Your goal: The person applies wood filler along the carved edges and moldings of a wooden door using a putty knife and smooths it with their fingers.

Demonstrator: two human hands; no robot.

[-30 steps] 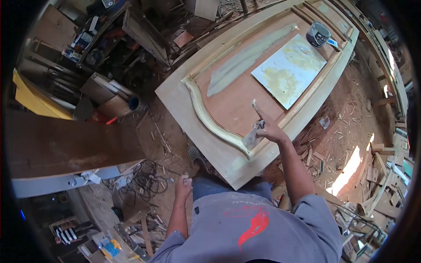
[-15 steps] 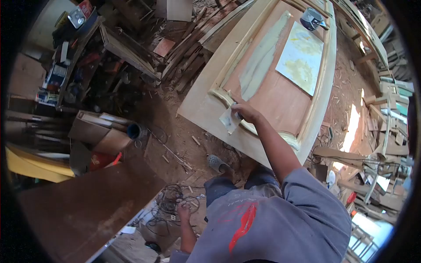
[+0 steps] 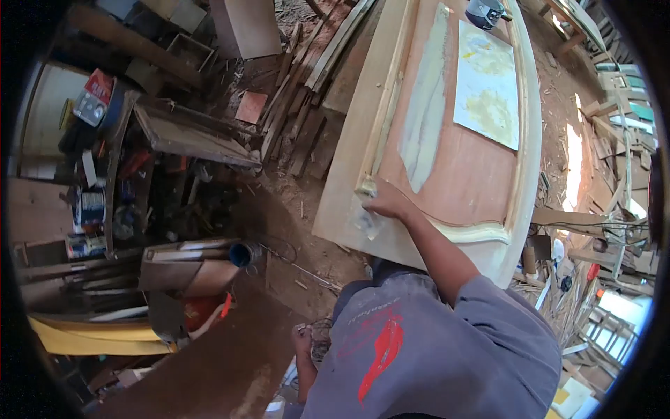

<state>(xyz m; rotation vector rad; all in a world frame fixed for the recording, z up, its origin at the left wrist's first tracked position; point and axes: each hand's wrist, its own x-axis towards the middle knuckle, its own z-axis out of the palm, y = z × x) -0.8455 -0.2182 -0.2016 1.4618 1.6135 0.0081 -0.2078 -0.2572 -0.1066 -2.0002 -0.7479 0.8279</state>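
Note:
My right hand [image 3: 387, 201] pinches a thin, pale scraper [image 3: 363, 225] at the near-left corner of a wooden door panel [image 3: 347, 164]. The scraper lies close to the end of the raised moulding [image 3: 366, 183]; whether it touches cannot be told. A long pale smear of filler [image 3: 423, 112] runs along the brown inner panel. Right of the smear lies a white sheet [image 3: 486, 87] with yellowish blotches. At the far end stands a dark can [image 3: 483, 12]. My left hand [image 3: 301, 338] hangs low at my side, its fingers curled; anything inside them is hidden.
A brown board [image 3: 209, 356] lies at lower left, below a blue-mouthed container [image 3: 243, 254]. Long planks [image 3: 307, 91] are heaped left of the panel. Shelves with boxes [image 3: 89, 209] stand at far left. Wood scraps [image 3: 614, 230] clutter the right side.
My right hand has moved with the scraper to the moulding's left end, at the panel's corner. The view has shifted, and my left hand stays low by my side.

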